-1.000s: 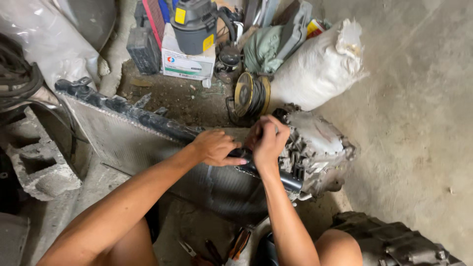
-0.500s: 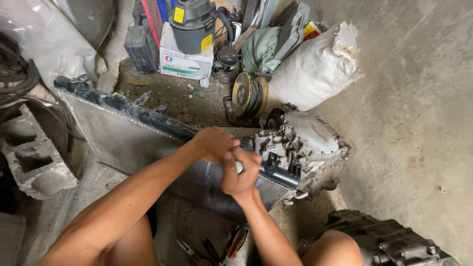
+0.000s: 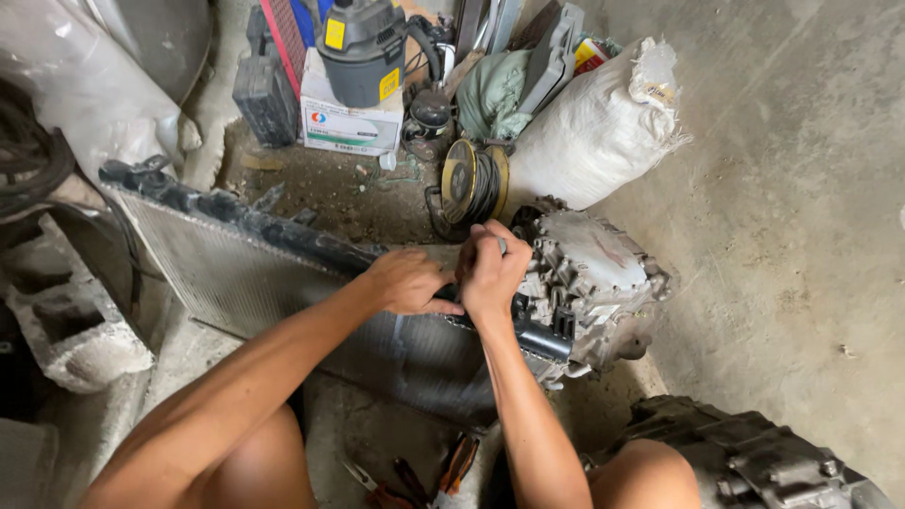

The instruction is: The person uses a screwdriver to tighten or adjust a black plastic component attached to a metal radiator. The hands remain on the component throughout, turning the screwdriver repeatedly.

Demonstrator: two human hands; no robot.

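Note:
A car radiator (image 3: 236, 273) with a silver finned core and a black plastic top tank (image 3: 273, 231) lies tilted in front of me. My left hand (image 3: 407, 281) rests closed on the black tank near its right end. Right beside it, my right hand (image 3: 490, 271) is fisted around a small metal tool whose tip (image 3: 501, 245) pokes out above the fingers, over the same spot on the tank. The radiator's right end leans against a dirty grey metal casting (image 3: 594, 273).
Pliers with red and orange handles (image 3: 424, 476) lie on the floor between my knees. A concrete block (image 3: 66, 320) sits left. Behind stand a white sack (image 3: 589, 127), a wire spool (image 3: 471, 179), a white box (image 3: 349, 123), a grey canister (image 3: 363, 47). Another dark casting (image 3: 754, 457) sits lower right.
My right hand dipped down toward me half a second ago and has come back up onto the tank next to the left hand. The left hand stayed on the tank.

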